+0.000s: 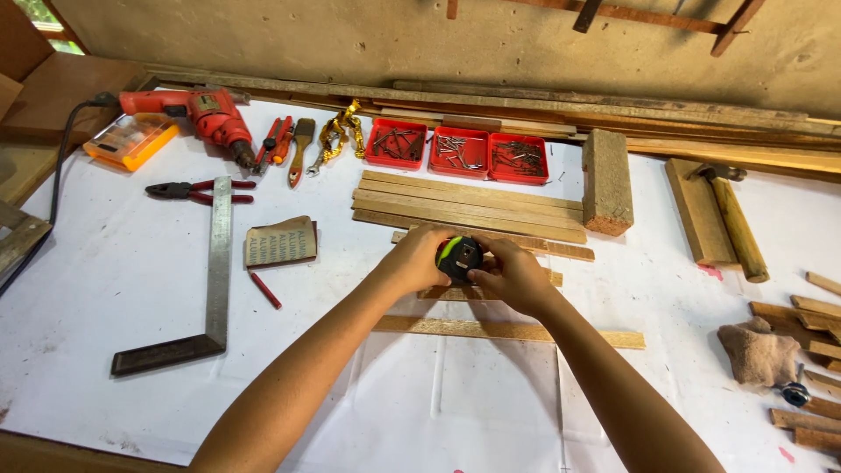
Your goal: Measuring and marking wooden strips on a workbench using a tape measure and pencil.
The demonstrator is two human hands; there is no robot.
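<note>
I hold a black-and-green tape measure between my left hand and right hand, over wooden strips at twelve o'clock; a steel square lies at nine o'clock on the tabletop.

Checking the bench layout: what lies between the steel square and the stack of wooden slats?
In the head view, a folded sheet of sandpaper and a red pencil lie between the steel square and the wooden slats.
</note>
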